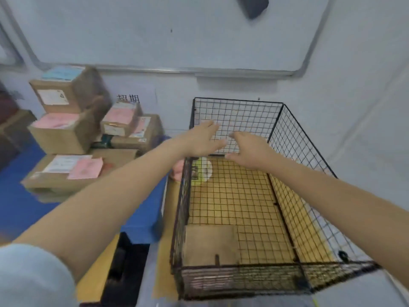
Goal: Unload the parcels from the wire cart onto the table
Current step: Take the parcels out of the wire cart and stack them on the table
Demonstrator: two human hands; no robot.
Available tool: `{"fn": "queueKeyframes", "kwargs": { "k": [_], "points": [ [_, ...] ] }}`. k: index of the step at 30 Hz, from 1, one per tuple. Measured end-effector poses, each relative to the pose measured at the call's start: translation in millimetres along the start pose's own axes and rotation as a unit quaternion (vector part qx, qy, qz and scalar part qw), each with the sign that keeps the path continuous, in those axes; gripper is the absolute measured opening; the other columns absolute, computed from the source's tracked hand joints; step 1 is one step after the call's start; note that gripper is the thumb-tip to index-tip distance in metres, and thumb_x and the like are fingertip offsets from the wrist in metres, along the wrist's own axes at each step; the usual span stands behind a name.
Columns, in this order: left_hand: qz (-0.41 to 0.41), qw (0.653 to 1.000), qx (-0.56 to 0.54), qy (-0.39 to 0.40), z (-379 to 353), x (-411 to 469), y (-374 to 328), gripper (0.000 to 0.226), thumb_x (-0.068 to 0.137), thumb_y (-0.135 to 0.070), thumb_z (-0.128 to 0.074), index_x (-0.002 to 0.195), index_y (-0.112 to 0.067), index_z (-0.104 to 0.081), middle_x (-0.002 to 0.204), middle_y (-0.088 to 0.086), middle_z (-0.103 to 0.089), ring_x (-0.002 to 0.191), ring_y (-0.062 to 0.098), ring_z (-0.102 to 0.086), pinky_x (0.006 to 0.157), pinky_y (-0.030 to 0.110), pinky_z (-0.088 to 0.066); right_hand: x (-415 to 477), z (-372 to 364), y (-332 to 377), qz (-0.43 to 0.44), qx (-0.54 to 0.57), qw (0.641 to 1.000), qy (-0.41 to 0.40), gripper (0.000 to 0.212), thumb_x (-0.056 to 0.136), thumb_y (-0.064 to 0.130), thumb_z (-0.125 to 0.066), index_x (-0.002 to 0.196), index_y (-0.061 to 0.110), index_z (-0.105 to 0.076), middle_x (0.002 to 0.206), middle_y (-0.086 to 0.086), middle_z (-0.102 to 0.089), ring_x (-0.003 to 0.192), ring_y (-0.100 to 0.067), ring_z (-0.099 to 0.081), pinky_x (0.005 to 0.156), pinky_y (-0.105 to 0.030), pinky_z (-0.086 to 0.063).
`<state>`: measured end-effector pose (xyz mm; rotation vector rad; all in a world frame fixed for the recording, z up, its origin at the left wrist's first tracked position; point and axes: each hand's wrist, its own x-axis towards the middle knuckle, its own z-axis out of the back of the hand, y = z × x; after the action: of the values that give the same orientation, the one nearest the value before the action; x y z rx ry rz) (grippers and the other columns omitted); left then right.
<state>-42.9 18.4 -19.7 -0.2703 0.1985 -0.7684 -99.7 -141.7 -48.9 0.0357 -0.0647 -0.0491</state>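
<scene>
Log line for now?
left hand open; right hand open; both over wire cart; parcels stacked on table; round item at cart's far-left corner

Parcels (64, 138) stacked on table (17, 202) beside wire cart (238, 100).

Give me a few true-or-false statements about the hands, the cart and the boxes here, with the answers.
1. The left hand and the right hand each grip a parcel. False: both are open and hold nothing.
2. The parcels are stacked on the blue table, left of the wire cart. True.
3. The wire cart is packed with boxes. False: its floor is mostly bare; a brown cardboard piece lies at the near left.
4. Some parcels bear pink labels. True.
</scene>
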Motion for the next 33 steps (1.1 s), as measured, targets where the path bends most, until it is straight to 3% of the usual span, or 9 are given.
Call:
{"fn": "queueKeyframes", "kwargs": {
  "k": [8,12,15,17,20,22,24,30,33],
  "points": [
    [0.095,0.969,0.024,0.226,-84.5,-2.2,-39.7,0.082,0.090,-0.065,-0.035,0.152,-0.015,-0.016,0.159,0.005,-0.013,0.146,0.023,-0.014,0.118,0.040,-0.014,-59.2,-68.4,-42.6,0.055,0.029,0.982,0.178,0.068,0.090,0.050,-0.053,0.143,0.012,-0.033,0.140,-0.009,-0.048,0.126,-0.026,-0.047,0.101,-0.045,-0.043],
    [0.100,0.908,0.071,0.400,-88.0,-9.3,-28.4,0.100,0.076,-0.069,-0.058,0.152,-0.018,-0.016,0.158,0.001,-0.020,0.145,0.023,-0.020,0.118,0.043,-0.018,-74.1,-78.3,-29.5,0.087,0.146,0.948,0.269,0.064,0.092,0.047,-0.053,0.146,0.018,-0.033,0.146,-0.007,-0.043,0.133,-0.025,-0.042,0.107,-0.042,-0.038],
    [0.094,0.856,0.191,0.471,-95.2,-13.7,-25.0,0.101,0.071,-0.067,-0.065,0.150,-0.020,-0.024,0.156,0.000,-0.025,0.143,0.025,-0.023,0.117,0.045,-0.021,-82.9,-81.7,-18.6,0.098,0.175,0.923,0.328,0.062,0.094,0.048,-0.049,0.145,0.016,-0.036,0.143,-0.010,-0.046,0.132,-0.026,-0.044,0.107,-0.038,-0.037],
    [0.079,0.839,0.238,0.482,-104.7,-16.2,-25.2,0.090,0.073,-0.066,-0.064,0.145,-0.020,-0.037,0.152,0.000,-0.034,0.141,0.026,-0.028,0.116,0.046,-0.024,-86.5,-82.0,-14.9,0.101,0.184,0.912,0.353,0.061,0.095,0.054,-0.042,0.143,0.015,-0.039,0.142,-0.009,-0.048,0.130,-0.025,-0.046,0.105,-0.037,-0.037],
    [0.089,0.847,0.175,0.494,-111.4,-19.8,-21.6,0.077,0.077,-0.065,-0.061,0.137,-0.019,-0.048,0.143,0.000,-0.046,0.134,0.026,-0.040,0.111,0.044,-0.033,-89.0,-79.7,-10.0,0.071,0.209,0.893,0.391,0.068,0.093,0.063,-0.035,0.140,0.015,-0.042,0.131,-0.007,-0.057,0.112,-0.021,-0.060,0.097,-0.034,-0.044],
    [0.111,0.856,0.139,0.486,-111.9,-21.5,-19.9,0.076,0.080,-0.065,-0.056,0.140,-0.019,-0.045,0.143,0.002,-0.045,0.130,0.026,-0.044,0.108,0.041,-0.038,-91.6,-80.6,-6.0,0.063,0.222,0.869,0.438,0.073,0.091,0.063,-0.040,0.143,0.012,-0.035,0.130,-0.010,-0.057,0.091,-0.018,-0.068,0.095,-0.035,-0.050],
    [0.140,0.861,0.100,0.478,-113.4,-19.8,-19.6,0.077,0.084,-0.062,-0.053,0.145,-0.020,-0.036,0.148,0.005,-0.038,0.129,0.029,-0.046,0.103,0.037,-0.044,-93.7,-83.2,-4.2,0.063,0.233,0.851,0.466,0.070,0.093,0.057,-0.044,0.142,0.009,-0.032,0.133,-0.011,-0.056,0.090,-0.020,-0.068,0.096,-0.039,-0.050],
    [0.179,0.882,-0.034,0.434,-105.9,-8.3,-20.6,0.066,0.086,-0.048,-0.060,0.143,-0.021,-0.040,0.147,0.014,-0.036,0.122,0.040,-0.048,0.073,0.035,-0.059,-91.0,-76.4,-11.5,0.014,0.312,0.856,0.412,0.046,0.098,0.036,-0.048,0.133,0.006,-0.043,0.124,-0.013,-0.060,0.091,-0.026,-0.070,0.082,-0.032,-0.057],
    [0.183,0.903,-0.082,0.381,-93.1,-1.7,-27.4,0.057,0.086,-0.037,-0.065,0.136,-0.015,-0.050,0.134,0.016,-0.047,0.106,0.038,-0.056,0.073,0.043,-0.059,-84.8,-68.2,-19.3,-0.016,0.319,0.876,0.361,0.041,0.098,0.029,-0.050,0.132,0.007,-0.045,0.115,-0.013,-0.061,0.094,-0.028,-0.069,0.078,-0.031,-0.056]
  ]
}}
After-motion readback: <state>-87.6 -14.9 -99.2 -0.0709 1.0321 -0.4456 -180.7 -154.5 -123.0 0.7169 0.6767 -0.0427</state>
